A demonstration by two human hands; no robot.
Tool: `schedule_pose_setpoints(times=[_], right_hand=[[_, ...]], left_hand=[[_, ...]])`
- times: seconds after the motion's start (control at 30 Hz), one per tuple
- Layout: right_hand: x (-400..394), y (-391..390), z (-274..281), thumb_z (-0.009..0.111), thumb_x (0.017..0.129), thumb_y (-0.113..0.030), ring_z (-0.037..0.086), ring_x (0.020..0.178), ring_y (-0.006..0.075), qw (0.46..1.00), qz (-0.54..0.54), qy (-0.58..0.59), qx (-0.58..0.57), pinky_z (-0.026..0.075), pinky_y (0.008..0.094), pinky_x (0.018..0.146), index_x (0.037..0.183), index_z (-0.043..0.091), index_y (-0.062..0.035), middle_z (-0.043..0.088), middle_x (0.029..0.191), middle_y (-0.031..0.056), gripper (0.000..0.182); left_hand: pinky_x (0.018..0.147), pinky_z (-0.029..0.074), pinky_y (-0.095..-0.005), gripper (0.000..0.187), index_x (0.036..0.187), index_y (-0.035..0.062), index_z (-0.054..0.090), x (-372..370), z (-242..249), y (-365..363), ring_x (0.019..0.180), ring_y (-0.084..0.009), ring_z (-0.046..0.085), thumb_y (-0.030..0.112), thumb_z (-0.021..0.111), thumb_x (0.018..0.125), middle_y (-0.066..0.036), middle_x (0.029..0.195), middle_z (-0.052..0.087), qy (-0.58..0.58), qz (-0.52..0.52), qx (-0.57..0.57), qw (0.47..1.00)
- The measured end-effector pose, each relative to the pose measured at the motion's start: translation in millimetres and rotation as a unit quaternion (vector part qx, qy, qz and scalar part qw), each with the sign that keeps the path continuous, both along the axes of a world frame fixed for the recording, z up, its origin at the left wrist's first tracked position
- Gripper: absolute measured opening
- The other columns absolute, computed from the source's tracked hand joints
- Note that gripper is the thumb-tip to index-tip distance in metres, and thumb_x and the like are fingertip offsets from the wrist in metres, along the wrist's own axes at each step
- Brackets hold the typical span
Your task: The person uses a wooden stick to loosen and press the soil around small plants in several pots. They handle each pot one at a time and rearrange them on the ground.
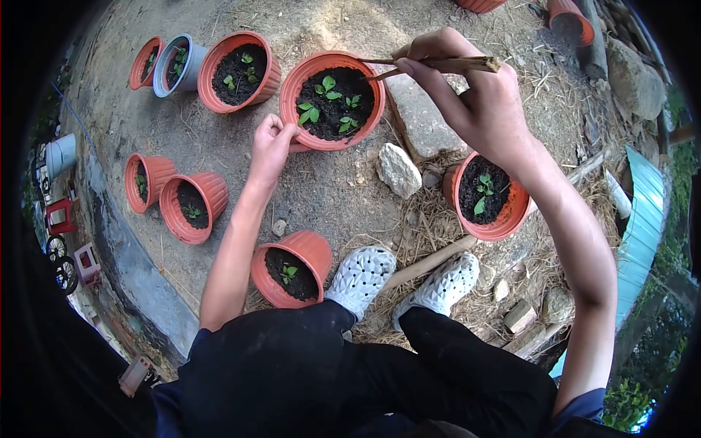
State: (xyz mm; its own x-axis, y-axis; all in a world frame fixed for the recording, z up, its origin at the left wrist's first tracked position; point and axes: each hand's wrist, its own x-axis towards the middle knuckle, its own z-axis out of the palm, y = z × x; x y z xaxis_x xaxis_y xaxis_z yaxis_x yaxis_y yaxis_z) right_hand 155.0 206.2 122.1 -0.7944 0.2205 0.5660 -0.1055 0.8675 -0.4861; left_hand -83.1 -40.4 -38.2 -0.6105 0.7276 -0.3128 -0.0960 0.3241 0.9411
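Head view: round orange plastic pot (pixel 289 87) sits far side, a bit left of centre, filled w/ dark soil & four small green seedlings (pixel 328 88). Left hand (pixel 271 146): grip closed, fingers pinching the pot's near-left rim. Right hand (pixel 488 98): grip closed on two thin brown wooden sticks (pixel 467 64), tips at the pot's far-right rim.

Just right of pot: flat grey block (pixel 423 120), w/ a pale rough stone (pixel 399 171) on its near side. Further right & nearer, a tilted orange pot (pixel 518 210) w/ seedling, below right forearm.

Left of pot, far side: ribbed orange pot (pixel 273 73), then blue-grey pot (pixel 196 64), then small orange pot (pixel 136 67). Left & nearer: two ribbed orange pots (pixel 213 191), side by side. Near side: another orange pot (pixel 315 252), tipped, beside white perforated clogs (pixel 364 277) on the person's feet; wooden pole (pixel 431 263) btwn clogs.
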Motion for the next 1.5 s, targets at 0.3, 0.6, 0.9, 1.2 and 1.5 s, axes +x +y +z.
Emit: schedule_pose_setpoints(times=[0.3, 0.6, 0.9, 1.2, 1.5], right_hand=[[17.2, 36.7, 9.2, 0.068, 0.105, -0.017, 0.075, 0.103, 0.0176, 0.966, -0.034, -0.111, -0.231, 0.063, 0.0343, 0.096, 0.116, 0.07, 0.0058, 0.073, 0.107, 0.0071, 0.025], [52.3, 94.8, -10.9, 0.07, 0.104, -0.02, 0.078, 0.098, 0.0249, 0.865, -0.147, -0.016, -0.48, 0.066, 0.0338, 0.091, 0.126, 0.061, 0.007, 0.076, 0.107, 0.0213, 0.036], [168.0, 111.8, 18.1, 0.07, 0.103, -0.016, 0.078, 0.091, 0.0213, 0.742, -0.324, 0.085, -0.581, 0.063, 0.0245, 0.076, 0.122, 0.065, 0.0018, 0.074, 0.106, 0.0134, 0.026], [291.4, 35.3, 236.9, 0.057, 0.111, -0.02, 0.068, 0.118, 0.0273, 0.464, -0.445, 0.193, -0.741, 0.062, 0.0312, 0.097, 0.133, 0.055, 0.0045, 0.064, 0.128, 0.0183, 0.033], [295.8, -25.3, 462.7, 0.062, 0.108, -0.024, 0.075, 0.103, 0.0279, 0.442, -0.512, 0.196, -0.71, 0.063, 0.0324, 0.086, 0.13, 0.057, -0.0044, 0.069, 0.118, 0.0155, 0.03]], left_hand=[[0.08, 0.059, -0.0315, 0.019, 0.099, 0.0089, 0.053, 17.5, 16.5, -0.3, 0.086, -0.0095, 0.067, 0.024, 0.06, 0.109, -0.002, 0.094, 0.068, -0.026, 0.073, -0.002, 0.997], [0.101, 0.045, -0.0404, 0.046, 0.141, 0.002, 0.047, 66.1, 37.4, 25.8, 0.111, -0.0245, 0.059, 0.006, 0.068, 0.101, -0.015, 0.121, 0.062, 0.575, 0.085, 0.041, 0.813], [0.118, 0.035, -0.0554, 0.038, 0.13, 0.0155, 0.066, 153.0, 72.9, 90.1, 0.142, -0.0357, 0.049, 0.028, 0.076, 0.095, -0.013, 0.145, 0.057, 0.516, -0.196, 0.106, 0.827], [0.116, 0.041, -0.0481, 0.052, 0.148, 0.0073, 0.056, 155.8, 329.8, 66.5, 0.132, -0.0375, 0.059, 0.034, 0.063, 0.103, -0.019, 0.141, 0.064, 0.292, -0.387, -0.188, 0.854], [0.112, 0.045, -0.0476, 0.052, 0.146, 0.0067, 0.057, 218.6, 573.4, 74.9, 0.13, -0.0383, 0.061, 0.038, 0.063, 0.105, -0.018, 0.141, 0.065, 0.133, -0.322, -0.208, 0.914]])
